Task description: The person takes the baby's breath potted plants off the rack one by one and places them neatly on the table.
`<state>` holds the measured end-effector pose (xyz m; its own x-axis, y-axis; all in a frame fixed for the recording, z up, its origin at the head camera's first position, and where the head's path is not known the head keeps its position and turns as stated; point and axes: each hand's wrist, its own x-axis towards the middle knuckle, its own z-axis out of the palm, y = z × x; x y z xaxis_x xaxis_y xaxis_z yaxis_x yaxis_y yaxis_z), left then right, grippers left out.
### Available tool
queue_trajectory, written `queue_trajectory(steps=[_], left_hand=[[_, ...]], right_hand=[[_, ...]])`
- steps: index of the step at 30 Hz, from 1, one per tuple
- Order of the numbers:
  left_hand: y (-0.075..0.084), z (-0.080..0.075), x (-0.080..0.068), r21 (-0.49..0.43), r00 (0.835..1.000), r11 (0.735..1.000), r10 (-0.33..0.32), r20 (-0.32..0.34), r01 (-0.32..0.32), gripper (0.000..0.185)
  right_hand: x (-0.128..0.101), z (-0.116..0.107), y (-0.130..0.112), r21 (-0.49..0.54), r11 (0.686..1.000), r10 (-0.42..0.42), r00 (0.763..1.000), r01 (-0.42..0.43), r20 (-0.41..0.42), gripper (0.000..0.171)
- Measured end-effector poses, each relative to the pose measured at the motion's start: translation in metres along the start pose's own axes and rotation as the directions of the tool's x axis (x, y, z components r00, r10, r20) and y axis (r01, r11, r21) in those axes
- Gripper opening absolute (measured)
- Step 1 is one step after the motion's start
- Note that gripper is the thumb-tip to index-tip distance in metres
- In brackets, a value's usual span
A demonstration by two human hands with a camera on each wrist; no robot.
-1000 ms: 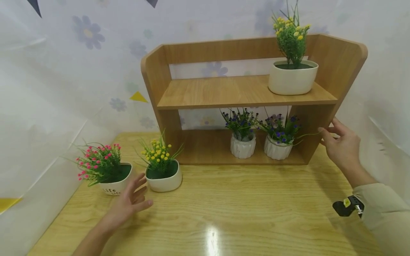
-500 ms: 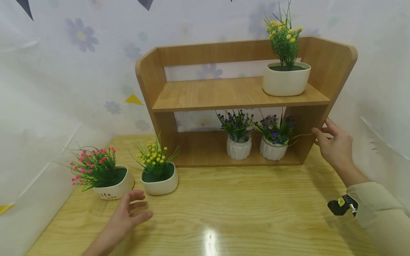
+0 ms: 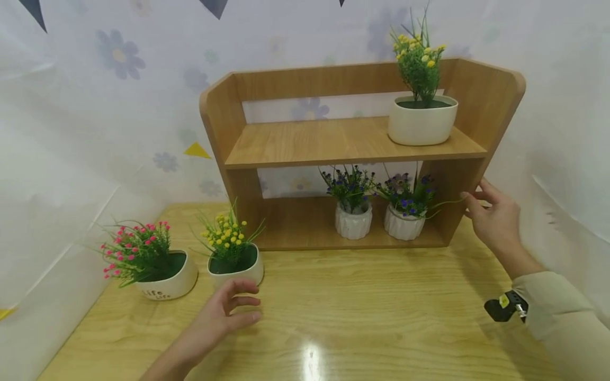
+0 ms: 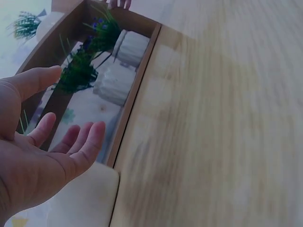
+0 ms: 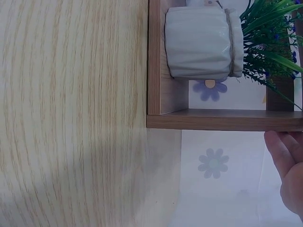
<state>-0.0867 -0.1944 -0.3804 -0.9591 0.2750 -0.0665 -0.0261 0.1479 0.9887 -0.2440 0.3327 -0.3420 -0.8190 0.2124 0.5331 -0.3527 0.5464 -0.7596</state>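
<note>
My left hand [image 3: 214, 320] is held above the table, its fingers apart and loosely bent, with nothing in it. It partly covers the cream pot with yellow flowers [image 3: 229, 233] in the head view. In the left wrist view that cream pot [image 4: 87, 198] shows below the left hand [image 4: 42, 156]. At the wooden shelf [image 3: 355, 157], my right hand [image 3: 498, 219] rests its fingertips against the outside of the right side panel. The right wrist view shows the fingers [image 5: 281, 153] touching that panel [image 5: 222, 122]; part of the hand is outside that view.
A cream pot with pink flowers [image 3: 167, 283] stands at the table's left. Two white ribbed pots [image 3: 353, 222] with purple flowers stand on the lower shelf, right of its middle. An oval cream pot [image 3: 421, 124] with yellow flowers is on the upper shelf, at the right.
My left hand has drawn back from between the two pots on the left and moved right, in front of the yellow-flowered one. The right hand stays at the shelf side. The head view has shifted slightly.
</note>
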Motion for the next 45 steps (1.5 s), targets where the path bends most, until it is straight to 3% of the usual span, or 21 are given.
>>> queue_trajectory(steps=[12,17,26,31,36,45], left_hand=[[0.018,0.028,0.038,-0.023,0.989,0.995,0.103,0.107,-0.101,0.054],[0.023,0.039,0.048,-0.042,0.981,0.991,0.134,0.137,-0.13,0.051],[0.032,0.05,0.067,-0.082,0.979,0.989,0.134,0.152,-0.122,0.05],[0.041,0.056,0.078,-0.102,0.976,0.985,0.152,0.158,-0.137,0.049],[0.049,0.059,0.083,-0.123,0.973,0.982,0.165,0.162,-0.146,0.051],[0.064,0.059,0.09,-0.163,0.962,0.968,0.217,0.164,-0.19,0.058]], right_hand=[[-0.001,0.0,0.0,0.028,0.999,-0.038,0.999,0.039,-0.017,0.051],[-0.004,0.002,0.001,-0.011,0.999,-0.048,0.998,0.048,-0.032,0.049],[-0.004,0.002,0.003,0.005,0.999,-0.049,0.999,0.049,-0.016,0.047],[-0.002,-0.003,-0.003,-0.047,0.999,-0.023,1.0,0.023,0.012,0.042],[0.005,-0.003,-0.01,-0.1,0.995,-0.022,0.999,0.025,0.026,0.04],[0.011,0.001,-0.006,-0.083,0.994,-0.077,0.997,0.077,0.005,0.026]])
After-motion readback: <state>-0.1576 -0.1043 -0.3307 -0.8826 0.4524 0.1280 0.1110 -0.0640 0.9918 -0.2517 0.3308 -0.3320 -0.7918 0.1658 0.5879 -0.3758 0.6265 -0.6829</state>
